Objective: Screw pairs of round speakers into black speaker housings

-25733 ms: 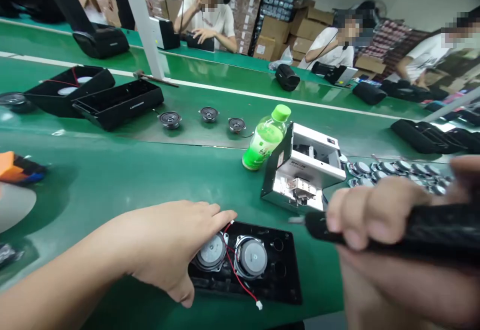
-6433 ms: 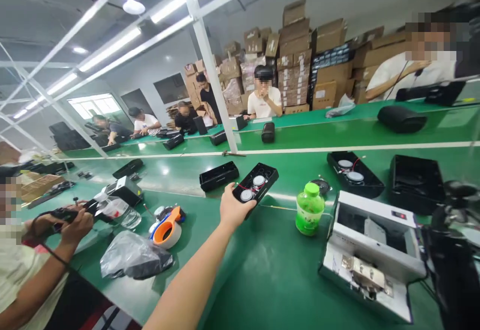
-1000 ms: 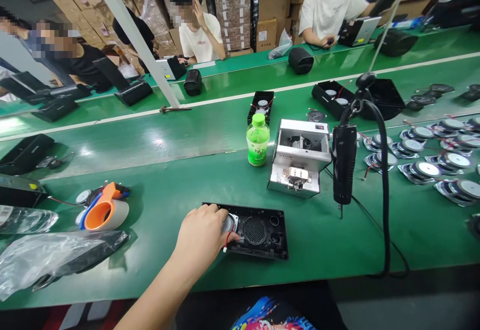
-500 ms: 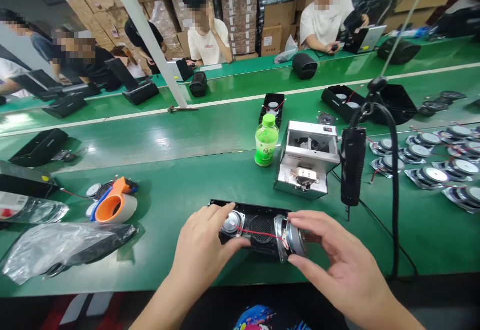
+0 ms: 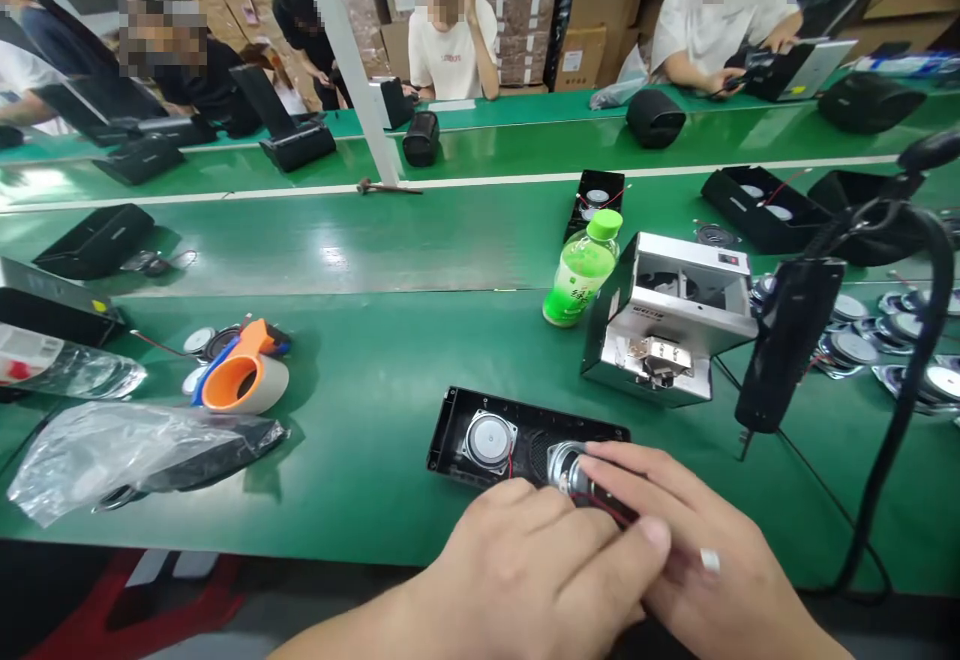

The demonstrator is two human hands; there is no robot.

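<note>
A long black speaker housing (image 5: 442,445) lies on the green bench, with one round speaker driver (image 5: 489,440) seated at its left end. My right hand (image 5: 697,540) grips a second speaker driver (image 5: 564,464) by its side, tilted over the right part of the housing. Red wire (image 5: 604,506) runs from that driver between my hands. My left hand (image 5: 540,560) reaches across in front, fingers curled beside the right hand; its fingertips and anything in them are hidden. A small white connector (image 5: 709,561) shows against my right hand.
Behind the housing stand a green-capped bottle (image 5: 581,270) and a metal box machine (image 5: 652,330). A black electric screwdriver (image 5: 791,345) hangs at right, before several drivers (image 5: 851,345). At left lie an orange tape dispenser (image 5: 244,375) and a plastic bag (image 5: 135,450). People sit opposite.
My left hand has left the seated driver and moved right, across to my right hand. The held driver tilts more over the housing. The camera view has shifted, and the hanging screwdriver appears further right.
</note>
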